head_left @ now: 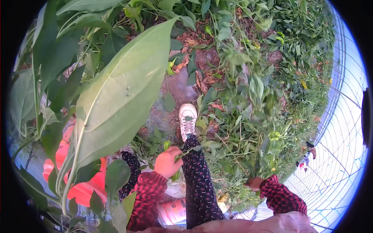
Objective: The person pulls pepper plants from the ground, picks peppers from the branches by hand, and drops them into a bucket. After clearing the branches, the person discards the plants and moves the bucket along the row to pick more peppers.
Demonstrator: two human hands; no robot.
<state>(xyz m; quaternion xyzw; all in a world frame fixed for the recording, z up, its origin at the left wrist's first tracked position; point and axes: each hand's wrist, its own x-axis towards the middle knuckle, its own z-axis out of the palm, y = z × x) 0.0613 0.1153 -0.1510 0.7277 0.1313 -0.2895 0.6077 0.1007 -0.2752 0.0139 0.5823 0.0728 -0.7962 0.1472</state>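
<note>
My left hand is closed in front of my leg, its fingers wrapped round green peppers. One yellow-green pepper tip sticks out above the fingers, and a leafy stem trails to the right. To the right, my right hand reaches into a leafy pepper plant and appears closed on it. Leaves cover its fingertips, so the exact part gripped is hidden. More green peppers, such as a light green pepper, hang or lie among the foliage ahead.
A large leaf blocks much of the left view. An orange-red bucket stands at left, and another reddish container sits beside my leg. My shoe is on soil between plants. Another person is far right, near netting.
</note>
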